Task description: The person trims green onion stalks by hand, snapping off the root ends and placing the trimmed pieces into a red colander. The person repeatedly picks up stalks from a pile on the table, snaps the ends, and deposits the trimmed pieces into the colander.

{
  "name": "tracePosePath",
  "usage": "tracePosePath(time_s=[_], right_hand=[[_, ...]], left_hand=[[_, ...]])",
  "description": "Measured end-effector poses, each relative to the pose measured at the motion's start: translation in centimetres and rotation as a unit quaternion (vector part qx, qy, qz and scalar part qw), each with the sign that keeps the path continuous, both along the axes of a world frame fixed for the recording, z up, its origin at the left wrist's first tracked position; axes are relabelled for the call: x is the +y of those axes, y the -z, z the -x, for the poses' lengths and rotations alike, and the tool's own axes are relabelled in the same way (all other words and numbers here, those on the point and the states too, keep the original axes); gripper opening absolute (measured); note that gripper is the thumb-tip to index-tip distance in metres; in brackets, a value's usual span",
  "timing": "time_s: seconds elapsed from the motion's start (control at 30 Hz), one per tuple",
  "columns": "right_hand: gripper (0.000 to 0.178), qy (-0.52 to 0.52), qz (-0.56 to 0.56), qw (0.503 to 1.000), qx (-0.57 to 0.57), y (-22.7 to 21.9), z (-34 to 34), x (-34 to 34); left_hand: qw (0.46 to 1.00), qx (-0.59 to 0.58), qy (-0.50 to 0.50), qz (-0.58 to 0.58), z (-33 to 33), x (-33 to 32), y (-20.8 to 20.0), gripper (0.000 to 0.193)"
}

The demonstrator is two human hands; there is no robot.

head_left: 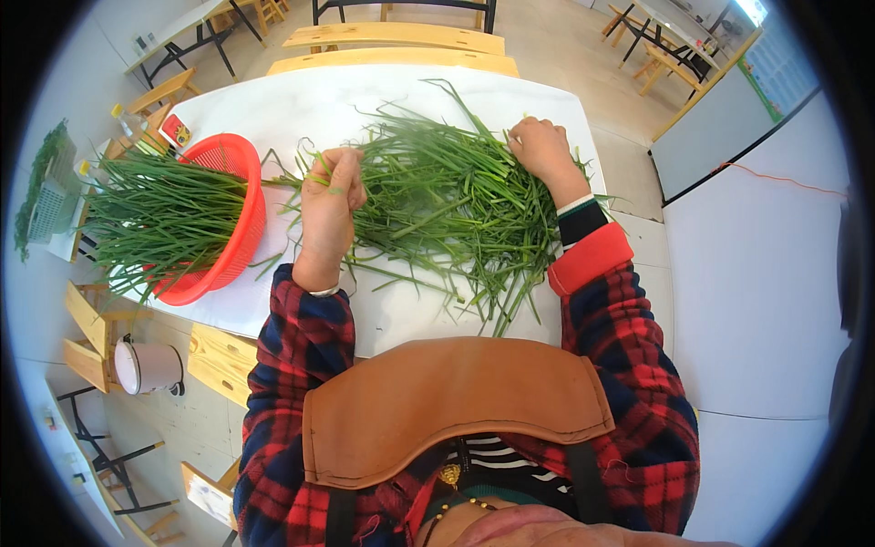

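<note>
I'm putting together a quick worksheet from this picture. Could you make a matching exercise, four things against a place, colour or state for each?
Things:
1. basket
2. apron bib
3. left hand
4. right hand

Descriptions:
A. at the upper right of the loose green heap
B. red, filled with long green stalks
C. pinching thin greens left of the heap
D. brown

Pairs: 1-B, 2-D, 3-C, 4-A

Head-worn fisheye; looks down, close above the table (292, 98).
</note>
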State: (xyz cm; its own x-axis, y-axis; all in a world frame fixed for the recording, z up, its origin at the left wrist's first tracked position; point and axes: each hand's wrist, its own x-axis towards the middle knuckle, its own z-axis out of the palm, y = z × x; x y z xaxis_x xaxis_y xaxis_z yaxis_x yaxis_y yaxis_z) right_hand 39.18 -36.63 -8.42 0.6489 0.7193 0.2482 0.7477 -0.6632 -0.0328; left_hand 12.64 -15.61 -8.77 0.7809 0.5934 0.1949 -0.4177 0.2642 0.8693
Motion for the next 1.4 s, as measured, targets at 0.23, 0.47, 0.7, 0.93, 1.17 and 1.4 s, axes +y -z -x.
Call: tracePosePath(time_s=[0.23, 0.47, 0.7, 0.93, 1.17, 1.4], right_hand=[[0.014, -0.071, -0.131, 0.988, 0.027, 0.1, -1.3, -1.6], [0.017, -0.097, -0.084, 0.99, 0.061, 1.2, -1.4, -2.0], [0.012, -0.138, -0.217, 0.964, -0.073, -1.9, 0.1, -2.1], [0.011, -0.213, -0.266, 0.939, -0.043, -6.4, 3.4, -2.4], [0.01, -0.285, -0.315, 0.905, -0.037, -8.6, 6.9, -2.3], [0.016, -0.206, -0.353, 0.9, 0.152, -6.4, 4.4, -1.7]], left_hand=[[0.995, 0.048, -0.03, -0.078, -1.8, -1.3, -0.8, 0.016], [0.971, 0.052, -0.031, -0.231, -6.9, -4.6, -4.9, 0.018], [0.952, 0.023, -0.006, -0.305, -10.2, -6.2, -6.0, 0.018], [0.899, 0.067, -0.063, -0.427, -9.5, -5.2, -5.4, 0.019], [0.784, 0.108, -0.071, -0.607, -8.3, -7.0, -6.2, 0.033], [0.895, -0.001, -0.148, -0.421, -7.6, -2.5, -8.1, 0.019]])
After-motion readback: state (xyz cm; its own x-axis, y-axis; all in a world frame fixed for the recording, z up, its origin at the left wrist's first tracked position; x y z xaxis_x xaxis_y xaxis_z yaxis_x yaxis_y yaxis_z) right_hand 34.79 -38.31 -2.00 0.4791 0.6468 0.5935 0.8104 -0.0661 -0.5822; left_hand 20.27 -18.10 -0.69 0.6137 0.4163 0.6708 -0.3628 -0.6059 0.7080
